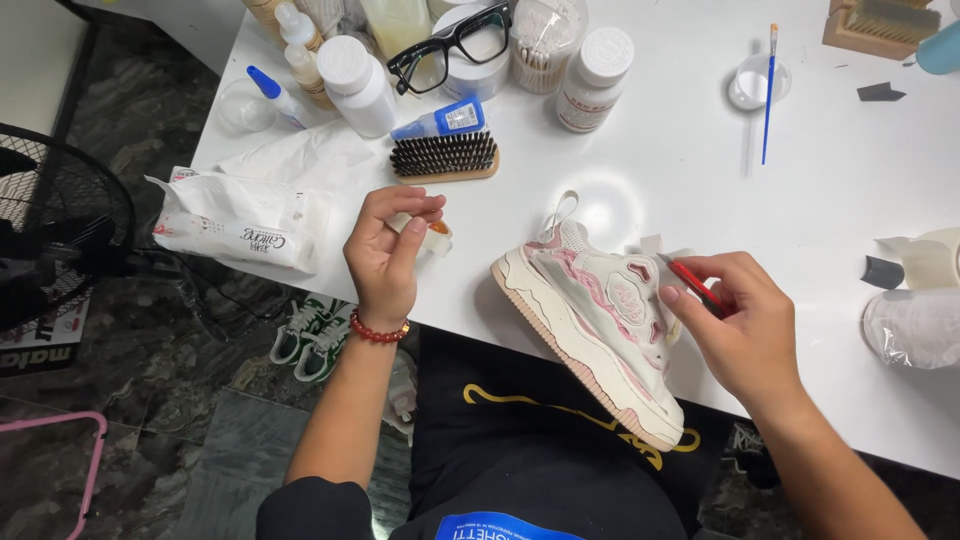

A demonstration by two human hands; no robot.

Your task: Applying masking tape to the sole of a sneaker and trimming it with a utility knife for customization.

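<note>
Left hand (385,250), a red bead bracelet (377,330) at its wrist, is clenched around a small roll of pale masking tape (432,233), held above the white desk (700,170) just left of the shoe. Right hand (740,325) grips a slim red-handled cutting tool (696,285), its tip touching the upper of the white and pink chunky-soled sneaker (598,320), which lies tilted on its side at the desk's near edge. Behind the left hand sit a wooden brush with dark bristles (445,157) and a white wipes packet (240,225); black-framed glasses (452,45) rest farther back among white plastic bottles (358,85).
</note>
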